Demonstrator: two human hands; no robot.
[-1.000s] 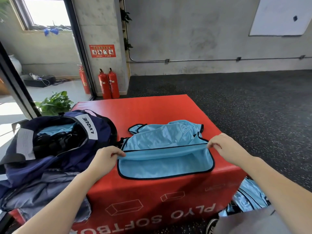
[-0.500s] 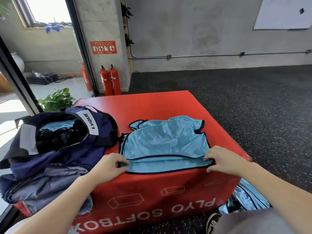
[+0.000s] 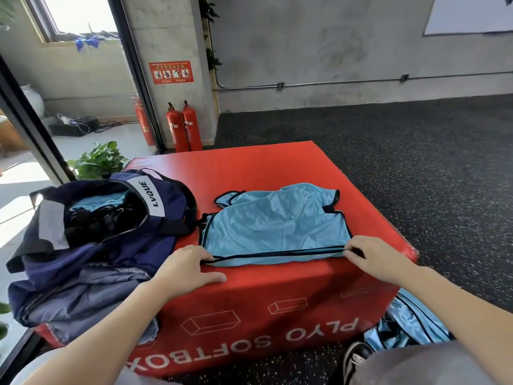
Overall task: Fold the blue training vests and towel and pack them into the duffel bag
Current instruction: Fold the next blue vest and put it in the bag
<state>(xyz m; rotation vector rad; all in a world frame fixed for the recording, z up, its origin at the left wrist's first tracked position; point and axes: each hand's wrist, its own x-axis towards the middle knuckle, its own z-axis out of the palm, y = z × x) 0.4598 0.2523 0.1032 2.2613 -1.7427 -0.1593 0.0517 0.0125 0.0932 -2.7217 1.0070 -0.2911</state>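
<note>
Vest folding, roughly midway through by the look of it

The red plyo box (image 3: 249,173) is serving as the surface, the navy duffel bag (image 3: 116,218) is sitting open on its left side with something blue already showing inside, and one blue vest (image 3: 277,226) is lying flat near the front edge. More blue fabric (image 3: 410,320) is waiting on the floor. Left hand (image 3: 186,269) and right hand (image 3: 373,258) are each pinching a hem corner.

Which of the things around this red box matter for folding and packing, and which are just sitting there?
Job:
vest under both hands (left, right)
duffel bag, open
more vests on the floor

Lying about:
fire extinguishers
plant
wall sign
</note>
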